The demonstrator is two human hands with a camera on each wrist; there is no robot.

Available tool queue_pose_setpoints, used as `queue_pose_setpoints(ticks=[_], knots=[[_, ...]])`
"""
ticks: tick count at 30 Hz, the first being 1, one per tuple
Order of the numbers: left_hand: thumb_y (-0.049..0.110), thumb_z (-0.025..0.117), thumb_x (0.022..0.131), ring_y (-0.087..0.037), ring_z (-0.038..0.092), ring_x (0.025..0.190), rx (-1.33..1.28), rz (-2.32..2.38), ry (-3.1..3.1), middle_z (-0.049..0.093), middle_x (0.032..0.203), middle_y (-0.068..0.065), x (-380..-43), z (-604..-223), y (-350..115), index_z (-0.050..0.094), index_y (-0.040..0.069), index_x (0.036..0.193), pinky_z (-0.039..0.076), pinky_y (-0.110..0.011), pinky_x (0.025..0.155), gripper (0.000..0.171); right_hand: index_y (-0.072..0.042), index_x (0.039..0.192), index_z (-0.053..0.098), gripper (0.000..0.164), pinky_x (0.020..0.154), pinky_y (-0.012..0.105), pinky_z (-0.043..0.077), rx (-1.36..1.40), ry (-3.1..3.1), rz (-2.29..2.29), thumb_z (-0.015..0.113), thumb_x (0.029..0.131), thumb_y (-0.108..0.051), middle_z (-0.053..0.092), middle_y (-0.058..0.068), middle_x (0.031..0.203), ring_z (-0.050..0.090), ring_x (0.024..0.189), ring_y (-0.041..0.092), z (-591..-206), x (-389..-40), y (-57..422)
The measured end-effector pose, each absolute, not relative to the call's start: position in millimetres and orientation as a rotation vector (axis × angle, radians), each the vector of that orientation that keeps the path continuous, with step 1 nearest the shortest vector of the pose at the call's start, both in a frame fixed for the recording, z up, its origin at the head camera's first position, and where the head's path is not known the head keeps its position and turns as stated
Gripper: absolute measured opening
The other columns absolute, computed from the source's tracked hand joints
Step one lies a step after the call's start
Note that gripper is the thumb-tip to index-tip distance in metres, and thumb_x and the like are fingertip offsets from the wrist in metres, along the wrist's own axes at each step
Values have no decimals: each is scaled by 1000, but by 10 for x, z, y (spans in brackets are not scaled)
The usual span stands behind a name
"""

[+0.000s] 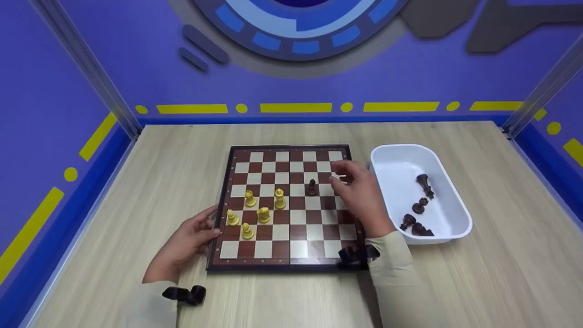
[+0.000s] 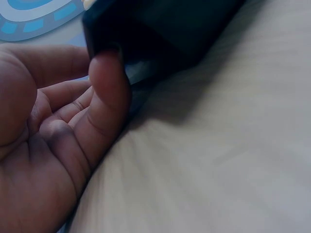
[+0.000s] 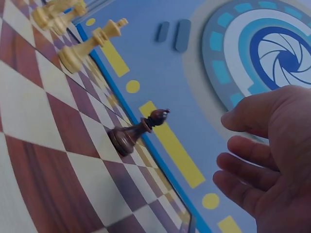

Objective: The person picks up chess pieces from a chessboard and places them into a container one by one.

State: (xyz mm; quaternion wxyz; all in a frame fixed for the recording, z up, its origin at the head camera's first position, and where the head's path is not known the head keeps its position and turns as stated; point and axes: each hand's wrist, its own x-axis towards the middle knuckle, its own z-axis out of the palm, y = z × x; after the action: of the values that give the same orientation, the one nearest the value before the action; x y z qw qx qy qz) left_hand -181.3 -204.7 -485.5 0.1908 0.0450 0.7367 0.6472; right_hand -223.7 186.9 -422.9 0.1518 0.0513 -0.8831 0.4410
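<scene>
the glossy, dark brown bishop-shaped chess piece point(image 1: 311, 187) stands upright on the brown-and-white checkered chessboard point(image 1: 282, 268), near the right hand point(image 1: 362, 196) and not touching it. it looks light, stiff and slightly slippery; the narrow neck below its rounded head seems the best place to pinch. the right fingers point(image 3: 248, 171) are spread apart, holding nothing; the left hand point(image 1: 186, 240) grips the chessboard's left edge, fingers bent.

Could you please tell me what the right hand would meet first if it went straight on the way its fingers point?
Most likely the dark bishop standing on the chessboard; the right hand points towards it, though depth is hard to judge.
</scene>
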Motion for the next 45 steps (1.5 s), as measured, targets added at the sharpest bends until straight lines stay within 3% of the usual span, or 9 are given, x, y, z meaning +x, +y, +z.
queue_pose_setpoints(ticks=[4,11,24,32,45], knots=[[5,59,94,-12,64,70,130,1821,2077,52,100,-5,-1807,-4842,-2067,24,11,155,56,-28,52,70,-15,115,69,30,87,38,55,154,-2543,1226,71,86,-23,68,6,112,65,102,22,-4232,-2234,1804],[7,60,94,-10,61,69,131,1809,2091,50,102,-4,-1809,-4819,-2085,24,11,155,55,-25,52,70,-9,113,69,28,89,36,57,210,-2510,1333,71,86,-14,67,10,113,64,104,23,-4286,-2279,1707],[7,59,94,-7,57,65,139,1799,2099,48,102,-3,-1855,-4844,-2066,24,11,154,53,-23,51,70,-9,109,69,26,88,37,57,201,-2459,1466,73,84,-11,69,9,107,66,100,22,-4378,-2298,1640],[6,58,95,-6,54,63,135,1786,2096,48,100,-3,-1817,-4878,-2073,22,10,155,52,-23,50,70,-8,115,67,30,90,35,55,161,-2539,1570,71,86,-15,69,9,110,66,103,20,-4478,-2294,1596],[6,57,96,-11,63,67,159,1795,2085,53,101,-5,-1818,-4864,-2066,22,10,155,56,-27,53,69,-4,116,66,30,94,34,54,194,-2537,1673,70,87,-9,69,10,110,65,106,21,-4548,-2337,1520]])
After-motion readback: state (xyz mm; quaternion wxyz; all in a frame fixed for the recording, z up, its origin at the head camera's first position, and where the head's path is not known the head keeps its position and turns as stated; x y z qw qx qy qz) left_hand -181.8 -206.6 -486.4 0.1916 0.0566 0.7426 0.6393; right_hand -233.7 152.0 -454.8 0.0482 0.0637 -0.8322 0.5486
